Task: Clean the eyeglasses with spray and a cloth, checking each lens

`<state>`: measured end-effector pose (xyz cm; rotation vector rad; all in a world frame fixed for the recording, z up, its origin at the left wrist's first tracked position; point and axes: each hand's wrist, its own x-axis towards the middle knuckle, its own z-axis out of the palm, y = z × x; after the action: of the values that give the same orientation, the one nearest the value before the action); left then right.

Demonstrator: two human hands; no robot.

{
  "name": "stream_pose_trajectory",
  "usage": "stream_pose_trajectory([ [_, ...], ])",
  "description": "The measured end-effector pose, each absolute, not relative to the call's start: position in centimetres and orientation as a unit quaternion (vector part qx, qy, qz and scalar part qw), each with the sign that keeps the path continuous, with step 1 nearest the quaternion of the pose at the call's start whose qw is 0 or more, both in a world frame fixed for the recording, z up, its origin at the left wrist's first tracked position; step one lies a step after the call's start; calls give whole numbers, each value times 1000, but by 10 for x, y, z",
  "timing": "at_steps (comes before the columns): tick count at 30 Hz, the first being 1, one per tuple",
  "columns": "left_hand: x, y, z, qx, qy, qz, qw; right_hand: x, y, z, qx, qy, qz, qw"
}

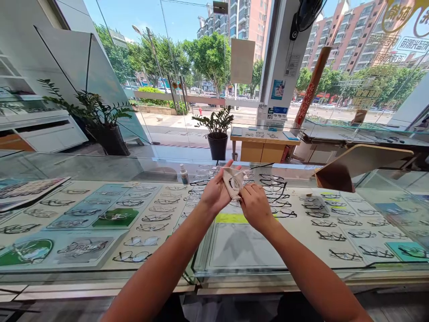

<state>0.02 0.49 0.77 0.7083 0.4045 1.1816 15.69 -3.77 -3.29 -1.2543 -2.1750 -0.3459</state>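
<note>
A beige cloth lies across the palm and fingers of my left hand, which is turned up and supports it over the glass counter. A lens edge of what looks like a pair of eyeglasses shows within the cloth's folds; most of the frame is hidden. At the cloth's right side, the fingers of my right hand are bent and pinched on it. A thin dark temple arm sticks out to the right above my right hand. Whether it belongs to the eyeglasses in the cloth, I cannot tell.
Rows of eyeglasses fill the glass display counter on both sides. A small white spray bottle stands left of my hands. A tilted wooden-edged board is at the right. Beyond are potted plants and a wooden table.
</note>
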Motion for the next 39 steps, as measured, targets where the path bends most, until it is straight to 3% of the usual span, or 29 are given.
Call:
stream_pose_trajectory([
  [5,-12,12,16,329,186,583,719,161,-43,-23,-429,-843,-24,323],
  [11,-20,26,9,350,234,666,616,178,-45,-7,-342,-742,265,512],
  [13,-20,23,6,435,251,681,533,186,-41,-5,-333,-699,333,538],
  [18,-15,1,7,674,300,646,194,205,-29,-2,-297,-657,441,535],
  [21,-13,-7,9,736,285,598,141,212,-28,2,-290,-651,472,518],
  [27,-10,-6,6,720,301,591,203,218,-28,7,-282,-669,496,476],
  [32,-12,-2,3,759,276,572,143,218,-27,7,-303,-691,460,468],
  [39,-15,-1,1,703,309,631,106,216,-31,1,-351,-670,137,640],
])
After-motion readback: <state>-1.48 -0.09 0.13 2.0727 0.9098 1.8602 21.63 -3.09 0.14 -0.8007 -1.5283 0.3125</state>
